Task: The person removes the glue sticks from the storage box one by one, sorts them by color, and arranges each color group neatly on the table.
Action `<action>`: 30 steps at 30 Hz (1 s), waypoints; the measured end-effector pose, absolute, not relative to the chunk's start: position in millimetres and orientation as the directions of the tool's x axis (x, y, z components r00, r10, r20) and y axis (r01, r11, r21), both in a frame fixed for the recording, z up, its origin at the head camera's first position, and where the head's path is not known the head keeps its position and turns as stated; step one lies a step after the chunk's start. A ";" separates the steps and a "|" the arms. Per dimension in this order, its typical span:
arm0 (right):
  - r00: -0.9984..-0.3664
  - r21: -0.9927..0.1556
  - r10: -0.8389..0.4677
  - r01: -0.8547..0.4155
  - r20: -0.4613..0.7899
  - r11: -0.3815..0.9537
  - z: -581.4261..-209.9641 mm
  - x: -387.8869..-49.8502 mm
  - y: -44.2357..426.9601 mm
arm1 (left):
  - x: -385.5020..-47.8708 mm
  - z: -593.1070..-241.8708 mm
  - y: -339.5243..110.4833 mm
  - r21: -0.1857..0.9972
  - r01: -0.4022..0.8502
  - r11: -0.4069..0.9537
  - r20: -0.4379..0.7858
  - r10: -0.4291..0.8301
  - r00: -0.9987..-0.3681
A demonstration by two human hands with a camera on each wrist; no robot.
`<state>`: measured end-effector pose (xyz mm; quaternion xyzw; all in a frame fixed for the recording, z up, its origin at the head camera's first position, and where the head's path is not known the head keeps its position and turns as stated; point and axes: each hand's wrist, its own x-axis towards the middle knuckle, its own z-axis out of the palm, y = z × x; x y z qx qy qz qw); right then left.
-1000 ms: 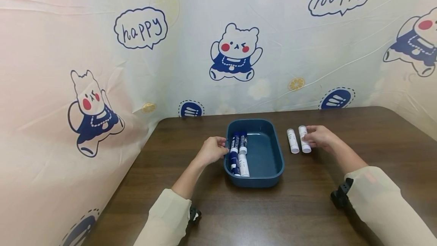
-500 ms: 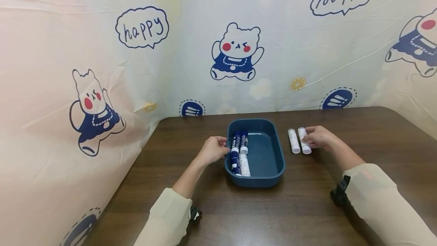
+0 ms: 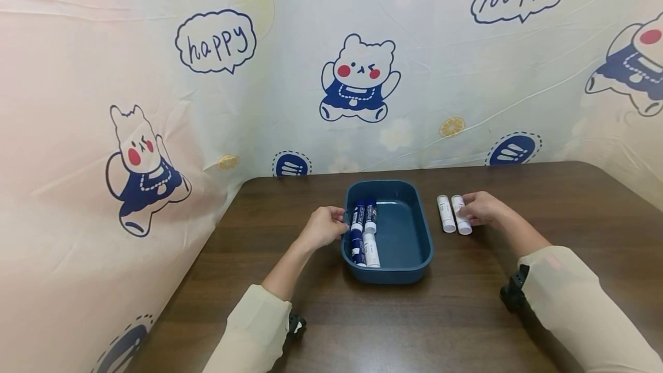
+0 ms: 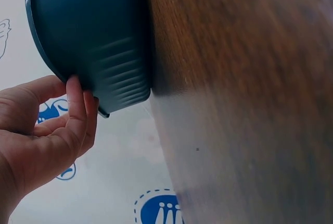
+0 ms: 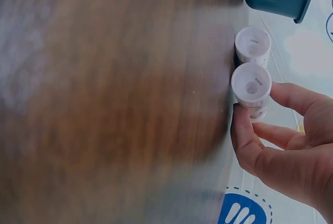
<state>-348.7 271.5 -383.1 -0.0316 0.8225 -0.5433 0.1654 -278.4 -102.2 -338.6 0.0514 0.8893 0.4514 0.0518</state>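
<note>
A dark blue plastic bin [image 3: 403, 235] stands on the table, with blue-and-white sticks [image 3: 357, 246] and a white stick [image 3: 370, 249] lying along its left side. My left hand [image 3: 322, 227] pinches the bin's left rim; the left wrist view shows its fingertips against the outer wall [image 4: 99, 36]. To the right of the bin, two white glue sticks lie side by side. The right one [image 3: 463, 222] is between the thumb and fingers of my right hand [image 3: 486, 209]. Close on its left is the other glue stick [image 3: 446, 215]; their round bases face the right wrist camera.
Brown wooden table [image 3: 388, 327] under everything, its far edge just behind the bin. A pale printed cloth [image 3: 290, 91] hangs behind and at the sides. Each sleeve has a black wrist device [image 3: 514, 291] near its cuff.
The glue stick in my right hand has slid slightly toward me and left, nearer the other one and more level with it. My left hand stays on the bin's rim.
</note>
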 end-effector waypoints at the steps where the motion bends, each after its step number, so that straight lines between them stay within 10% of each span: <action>1: -0.944 -0.902 -0.227 0.129 -0.239 0.412 -381.7 -347.5 270.0 | -278.6 -338.8 -102.2 0.807 0.046 0.589 -0.045 0.139 -0.989; 30: -0.947 -0.830 -0.143 0.173 -0.289 0.530 -360.0 -329.4 249.2 | -276.7 -337.8 -102.3 0.806 0.054 0.589 -0.035 0.139 -0.990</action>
